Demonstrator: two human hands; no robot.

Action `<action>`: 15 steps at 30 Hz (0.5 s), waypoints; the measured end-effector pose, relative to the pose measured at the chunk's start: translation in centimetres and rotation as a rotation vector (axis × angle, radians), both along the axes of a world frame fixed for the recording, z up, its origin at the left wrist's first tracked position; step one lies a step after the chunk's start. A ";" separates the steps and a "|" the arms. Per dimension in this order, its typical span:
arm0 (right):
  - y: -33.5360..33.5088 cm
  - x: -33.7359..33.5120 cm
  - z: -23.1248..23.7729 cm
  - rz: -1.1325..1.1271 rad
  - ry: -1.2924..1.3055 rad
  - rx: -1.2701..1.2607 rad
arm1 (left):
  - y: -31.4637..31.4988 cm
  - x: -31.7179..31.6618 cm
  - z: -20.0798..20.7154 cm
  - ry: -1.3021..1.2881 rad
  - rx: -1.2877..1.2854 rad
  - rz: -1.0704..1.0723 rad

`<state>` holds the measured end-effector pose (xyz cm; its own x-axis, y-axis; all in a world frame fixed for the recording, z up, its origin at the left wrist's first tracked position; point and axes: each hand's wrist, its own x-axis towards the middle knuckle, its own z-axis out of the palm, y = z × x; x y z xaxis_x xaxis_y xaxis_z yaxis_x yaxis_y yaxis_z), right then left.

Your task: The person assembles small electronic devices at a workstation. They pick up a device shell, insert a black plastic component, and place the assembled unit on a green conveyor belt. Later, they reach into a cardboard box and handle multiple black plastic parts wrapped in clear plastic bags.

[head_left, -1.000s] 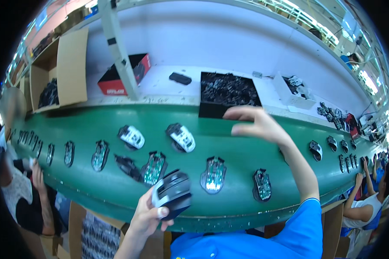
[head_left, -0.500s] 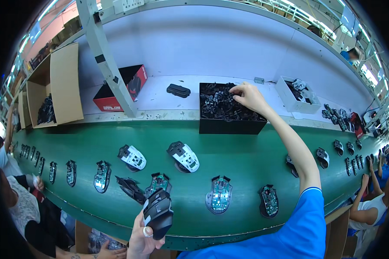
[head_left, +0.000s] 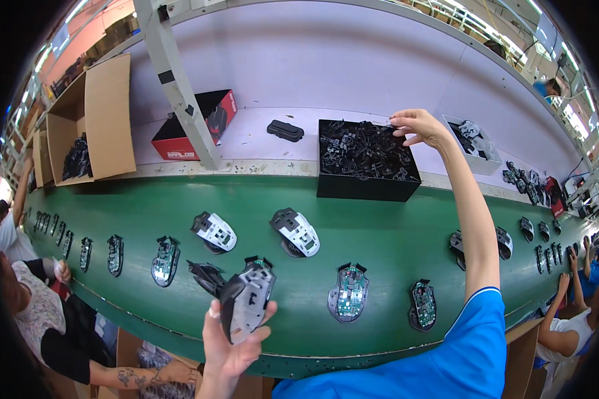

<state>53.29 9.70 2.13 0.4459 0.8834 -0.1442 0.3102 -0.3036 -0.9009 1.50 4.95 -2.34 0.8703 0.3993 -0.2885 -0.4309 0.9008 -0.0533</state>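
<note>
At seven o'clock the left hand's fingers pinch a mouse shell; at two the right hand's, grip unclear, overhang a box.

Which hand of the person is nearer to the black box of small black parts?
Right. The right hand is at the far right corner of the black box; the left hand is farther, toward the person and to the box's left, holding a mouse shell.
</note>
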 end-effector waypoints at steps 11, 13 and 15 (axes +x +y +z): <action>-14.2 -25.0 3.9 0.889 -0.660 0.525 | -2.5 4.1 0.7 0.183 0.429 -0.327; -14.5 -25.5 3.7 0.890 -0.660 0.563 | -3.2 4.2 0.8 0.106 0.495 -0.367; -15.0 -25.8 3.3 0.899 -0.644 0.589 | -4.1 3.9 0.8 0.100 0.561 -0.429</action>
